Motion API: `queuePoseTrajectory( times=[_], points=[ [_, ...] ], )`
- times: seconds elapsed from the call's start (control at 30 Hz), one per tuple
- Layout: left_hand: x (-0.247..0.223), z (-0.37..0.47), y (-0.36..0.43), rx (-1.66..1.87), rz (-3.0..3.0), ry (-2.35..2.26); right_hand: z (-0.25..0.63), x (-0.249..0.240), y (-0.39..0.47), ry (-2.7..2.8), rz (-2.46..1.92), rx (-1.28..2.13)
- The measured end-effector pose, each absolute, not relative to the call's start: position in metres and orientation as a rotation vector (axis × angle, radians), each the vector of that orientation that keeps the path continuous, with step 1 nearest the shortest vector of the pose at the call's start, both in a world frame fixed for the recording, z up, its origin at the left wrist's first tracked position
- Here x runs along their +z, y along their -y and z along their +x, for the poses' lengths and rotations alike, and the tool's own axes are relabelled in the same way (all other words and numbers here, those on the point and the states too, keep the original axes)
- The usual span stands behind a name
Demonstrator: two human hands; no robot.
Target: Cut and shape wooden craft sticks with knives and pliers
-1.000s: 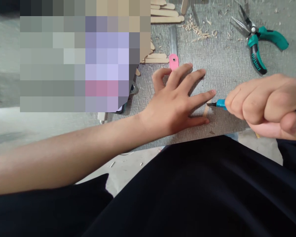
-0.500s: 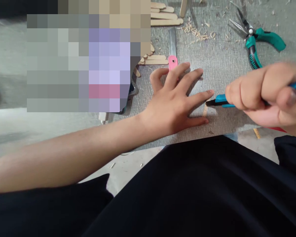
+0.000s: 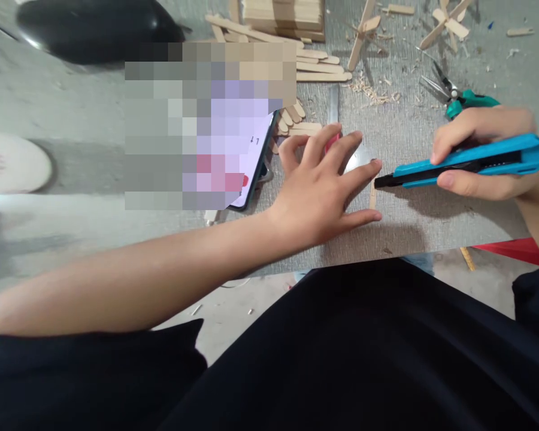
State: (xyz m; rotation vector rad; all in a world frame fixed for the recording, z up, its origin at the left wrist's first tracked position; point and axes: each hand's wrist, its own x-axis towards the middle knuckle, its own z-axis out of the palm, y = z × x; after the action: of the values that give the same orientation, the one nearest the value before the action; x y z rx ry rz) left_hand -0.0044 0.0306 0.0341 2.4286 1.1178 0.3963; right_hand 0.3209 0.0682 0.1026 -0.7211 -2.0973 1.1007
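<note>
My left hand (image 3: 318, 185) lies palm down on the grey table with its fingers spread. Between its thumb and index finger shows a short piece of wooden craft stick (image 3: 372, 196); the rest of the piece is hidden. In my right hand (image 3: 480, 155) is a blue utility knife (image 3: 471, 161), held along its sides by thumb and fingers. The knife's black tip is at the upper end of the stick piece, close to my left index fingertip. Under my left fingers lies a tool with a pink handle (image 3: 332, 142) and a flat metal blade (image 3: 333, 103).
Green-handled pliers (image 3: 476, 99) lie beyond my right hand, partly covered by it. Craft sticks (image 3: 323, 75), wood shavings (image 3: 372, 93) and crossed-stick pieces (image 3: 447, 24) are at the back. A phone (image 3: 263, 155) with a cable plug (image 3: 213, 215) stands left of my left hand.
My right hand has loosened from a fist around the utility knife to a finger-and-thumb hold, showing more of its body. The knife tip stays by the stick; my left hand remains spread.
</note>
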Motion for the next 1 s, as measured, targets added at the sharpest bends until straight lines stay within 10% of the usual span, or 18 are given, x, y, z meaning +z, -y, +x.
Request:
queuePoseTrajectory(
  times=[1.0],
  points=[
    [0.038, -0.008, -0.028, 0.368, 2.433, -1.094, 0.315, 0.057, -0.049, 1.472, -0.93, 1.19]
  ],
)
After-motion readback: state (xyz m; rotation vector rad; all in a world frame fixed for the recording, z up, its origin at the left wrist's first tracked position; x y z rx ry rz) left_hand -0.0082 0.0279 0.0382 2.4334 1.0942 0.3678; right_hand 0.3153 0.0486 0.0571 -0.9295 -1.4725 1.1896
